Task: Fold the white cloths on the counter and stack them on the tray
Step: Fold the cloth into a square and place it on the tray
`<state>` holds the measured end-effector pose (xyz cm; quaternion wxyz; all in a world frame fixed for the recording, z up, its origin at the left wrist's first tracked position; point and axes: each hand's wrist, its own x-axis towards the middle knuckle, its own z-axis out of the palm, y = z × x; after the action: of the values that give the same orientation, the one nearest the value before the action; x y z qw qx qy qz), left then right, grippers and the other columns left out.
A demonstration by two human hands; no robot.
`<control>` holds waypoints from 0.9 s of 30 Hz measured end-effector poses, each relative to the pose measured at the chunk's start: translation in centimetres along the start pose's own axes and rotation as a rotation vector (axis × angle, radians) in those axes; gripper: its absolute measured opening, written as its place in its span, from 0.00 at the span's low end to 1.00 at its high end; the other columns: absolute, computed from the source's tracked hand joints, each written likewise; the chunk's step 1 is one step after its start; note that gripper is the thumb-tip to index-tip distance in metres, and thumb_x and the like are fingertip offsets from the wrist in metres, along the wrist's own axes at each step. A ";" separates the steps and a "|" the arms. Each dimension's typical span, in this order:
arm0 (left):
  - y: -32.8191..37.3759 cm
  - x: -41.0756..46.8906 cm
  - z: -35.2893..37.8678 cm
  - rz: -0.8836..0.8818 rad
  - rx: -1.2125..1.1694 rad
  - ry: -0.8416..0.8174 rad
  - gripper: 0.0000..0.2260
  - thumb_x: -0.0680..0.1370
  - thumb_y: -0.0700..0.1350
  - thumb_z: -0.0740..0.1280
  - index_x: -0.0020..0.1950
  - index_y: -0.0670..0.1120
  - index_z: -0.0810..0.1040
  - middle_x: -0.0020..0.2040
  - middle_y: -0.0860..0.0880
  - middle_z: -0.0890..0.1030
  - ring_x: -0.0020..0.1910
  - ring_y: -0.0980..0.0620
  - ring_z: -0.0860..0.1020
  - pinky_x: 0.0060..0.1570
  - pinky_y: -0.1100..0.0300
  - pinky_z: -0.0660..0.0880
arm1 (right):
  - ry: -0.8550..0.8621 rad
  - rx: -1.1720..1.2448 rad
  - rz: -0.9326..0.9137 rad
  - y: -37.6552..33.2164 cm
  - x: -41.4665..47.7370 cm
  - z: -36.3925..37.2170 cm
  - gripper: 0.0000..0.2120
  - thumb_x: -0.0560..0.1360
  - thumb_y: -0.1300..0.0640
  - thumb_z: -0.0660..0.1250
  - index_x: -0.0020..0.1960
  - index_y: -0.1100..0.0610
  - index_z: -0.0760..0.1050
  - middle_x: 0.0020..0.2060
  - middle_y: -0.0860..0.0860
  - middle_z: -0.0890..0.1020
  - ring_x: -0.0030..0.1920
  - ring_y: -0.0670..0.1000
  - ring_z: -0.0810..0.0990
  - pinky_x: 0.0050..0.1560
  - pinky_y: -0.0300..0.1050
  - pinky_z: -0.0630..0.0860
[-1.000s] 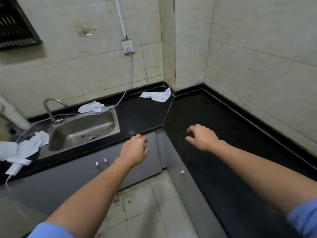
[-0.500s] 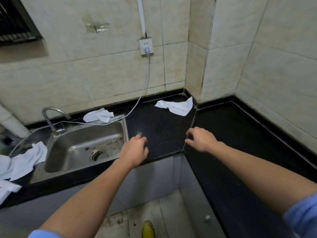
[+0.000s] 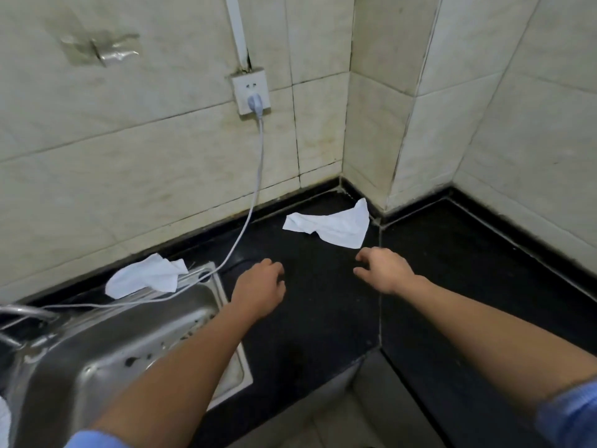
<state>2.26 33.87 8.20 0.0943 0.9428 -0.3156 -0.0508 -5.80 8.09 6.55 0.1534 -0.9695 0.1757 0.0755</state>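
**White cloths, unfolded, on the black surface**

Item 1: corner cloth (image 3: pixel 332 226). It is crumpled and lies at the back of the surface (image 3: pixel 323 324) where the walls meet, with one point raised against the wall base. Judged thin, light and limp. It is likely to slide on the polished stone and hold no shape, so it is best taken by two neighbouring corners on the near edge and drawn taut.

Item 2: second cloth (image 3: pixel 145 276). It is bunched on the back rim of the sink (image 3: pixel 106 347), beside a white cable (image 3: pixel 255 189).

Right hand (image 3: pixel 384 270) hovers just short of item 1. Left hand (image 3: pixel 260 286) is near the sink's far corner. Each grip is loosely curled and holds nothing.

Tray: not in view.
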 end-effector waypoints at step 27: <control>-7.2 18.7 7.3 -0.240 -0.086 -0.250 0.12 0.77 0.47 0.62 0.59 0.46 0.75 0.55 0.46 0.76 0.53 0.45 0.77 0.48 0.52 0.74 | -0.155 0.092 0.145 2.2 30.3 8.2 0.12 0.77 0.55 0.60 0.58 0.54 0.78 0.53 0.55 0.81 0.55 0.59 0.79 0.51 0.50 0.74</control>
<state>20.19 27.17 -1.13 0.0878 0.9551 -0.2077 -0.1919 20.68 -0.87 -7.83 0.2051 -0.9374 0.2360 0.1531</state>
